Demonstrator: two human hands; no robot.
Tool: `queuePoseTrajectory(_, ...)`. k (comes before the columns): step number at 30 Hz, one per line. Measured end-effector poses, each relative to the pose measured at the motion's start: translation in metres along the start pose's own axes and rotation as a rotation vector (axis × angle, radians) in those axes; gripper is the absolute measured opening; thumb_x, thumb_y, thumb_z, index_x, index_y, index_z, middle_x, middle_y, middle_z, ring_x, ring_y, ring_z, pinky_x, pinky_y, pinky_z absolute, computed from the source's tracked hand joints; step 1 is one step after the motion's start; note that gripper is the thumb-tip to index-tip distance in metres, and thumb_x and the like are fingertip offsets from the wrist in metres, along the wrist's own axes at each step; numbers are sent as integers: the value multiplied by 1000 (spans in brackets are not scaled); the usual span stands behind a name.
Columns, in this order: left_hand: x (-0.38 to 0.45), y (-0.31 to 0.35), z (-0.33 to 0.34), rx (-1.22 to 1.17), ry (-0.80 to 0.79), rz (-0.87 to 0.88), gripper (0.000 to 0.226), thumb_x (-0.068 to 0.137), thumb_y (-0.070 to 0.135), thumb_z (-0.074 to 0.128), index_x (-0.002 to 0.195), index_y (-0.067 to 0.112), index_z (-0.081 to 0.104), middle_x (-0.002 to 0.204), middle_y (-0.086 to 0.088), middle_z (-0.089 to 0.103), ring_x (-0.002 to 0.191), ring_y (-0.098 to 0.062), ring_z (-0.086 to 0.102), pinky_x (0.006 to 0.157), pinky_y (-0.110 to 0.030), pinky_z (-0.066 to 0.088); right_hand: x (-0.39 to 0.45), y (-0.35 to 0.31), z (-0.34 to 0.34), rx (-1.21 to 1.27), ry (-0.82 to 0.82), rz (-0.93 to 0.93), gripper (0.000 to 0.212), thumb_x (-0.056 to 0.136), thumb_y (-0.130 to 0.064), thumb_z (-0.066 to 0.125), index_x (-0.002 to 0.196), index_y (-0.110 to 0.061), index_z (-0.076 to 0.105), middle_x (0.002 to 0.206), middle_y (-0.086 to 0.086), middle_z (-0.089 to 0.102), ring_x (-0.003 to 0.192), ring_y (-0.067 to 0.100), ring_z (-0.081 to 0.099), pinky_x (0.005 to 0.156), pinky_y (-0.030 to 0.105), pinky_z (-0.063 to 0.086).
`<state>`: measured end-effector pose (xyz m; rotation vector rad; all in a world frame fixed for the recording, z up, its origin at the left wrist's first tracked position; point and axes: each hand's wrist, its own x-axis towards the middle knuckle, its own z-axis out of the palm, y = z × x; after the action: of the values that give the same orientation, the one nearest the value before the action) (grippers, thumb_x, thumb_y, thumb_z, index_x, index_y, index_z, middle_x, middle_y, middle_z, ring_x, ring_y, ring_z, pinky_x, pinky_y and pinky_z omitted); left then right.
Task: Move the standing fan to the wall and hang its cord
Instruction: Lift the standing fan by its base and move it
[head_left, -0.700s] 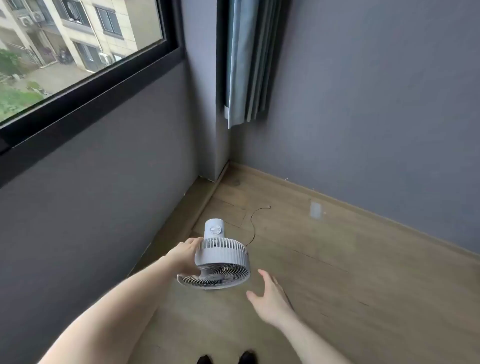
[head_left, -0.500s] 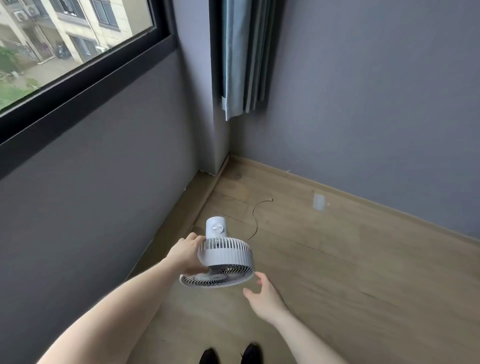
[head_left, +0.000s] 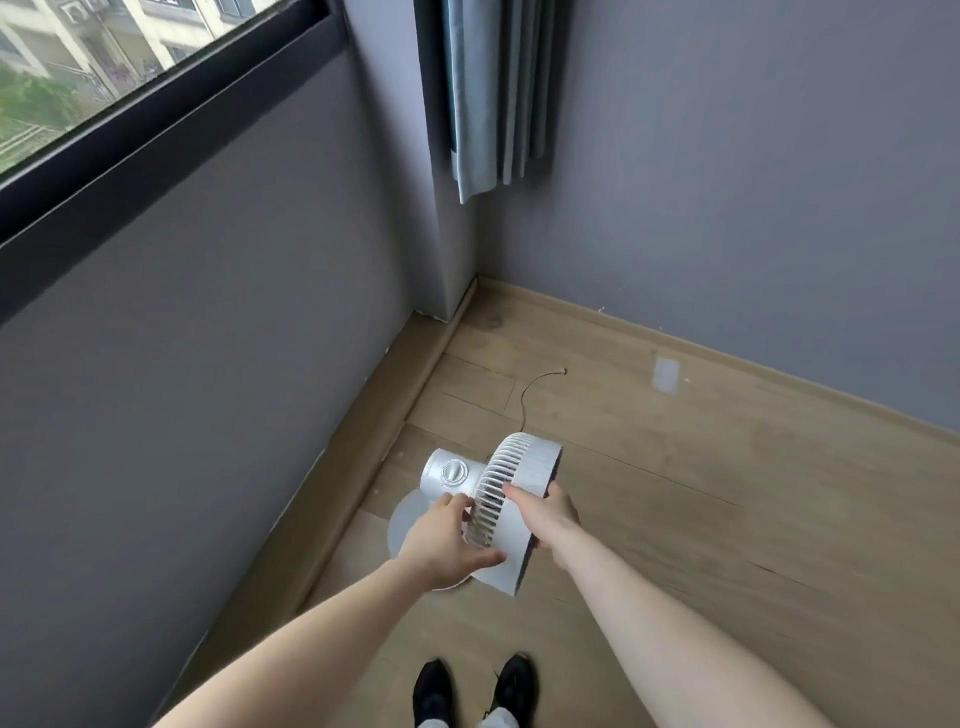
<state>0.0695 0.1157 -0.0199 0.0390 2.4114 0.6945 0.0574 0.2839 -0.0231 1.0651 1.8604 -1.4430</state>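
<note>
I am now holding the white round-caged plastic standing fan (head_left: 511, 499) with both hands, where a moment ago only my left was on it and my right was hovering open beside it. My left hand (head_left: 447, 540) is cupping the near rim of the cage, thumb underneath and fingers curled against the ribs. My right hand (head_left: 548, 506) is gripping the far side of the cage, fingers wrapped onto the ribbed housing. The head has also been turning: earlier the grille was facing down at the floor, and now it is tilting sideways, away from the grey wall under the window (head_left: 208, 364), with the silver knob (head_left: 453, 472) showing on the motor housing. The fan's pale round base (head_left: 410, 525) is showing below my left hand, close beside the wooden skirting (head_left: 363, 483). I judge the fan is nearly placed at the wall. The thin dark cord (head_left: 524, 400) is trailing across the wooden plank floor (head_left: 727, 519), its plug end lying loose toward the corner, so hanging it is not yet done.
</note>
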Motion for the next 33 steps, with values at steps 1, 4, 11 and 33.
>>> queuePoseTrajectory(1,1,0,3,-42,-14,11,74,61,57,75,125,27,53,114,12,56,96,-9,62,83,-34,56,0,-6,-4,-94,27,-63,62,62,-54,71,118,-28,61,112,-5,71,102,21,67,95,40,55)
queuePoseTrajectory(4,1,5,13,-170,-61,10,64,68,32,69,129,27,50,117,12,57,99,-9,60,86,-36,58,3,-27,-15,-312,34,-240,43,75,-34,66,118,-31,62,113,-8,71,105,22,64,91,31,51)
queuePoseTrajectory(11,-3,-2,34,-170,-106,44,73,77,13,60,147,25,42,134,9,50,113,-10,56,97,-27,50,15,-40,-32,-515,-115,-474,53,76,-17,51,118,-48,61,108,-20,72,104,16,65,93,32,51)
queuePoseTrajectory(33,30,-218,-8,180,-172,-78,55,83,25,54,138,24,52,135,3,45,108,-20,61,91,-32,51,-9,149,103,-338,232,-85,76,86,-12,60,155,-18,28,156,7,33,140,29,40,110,38,36)
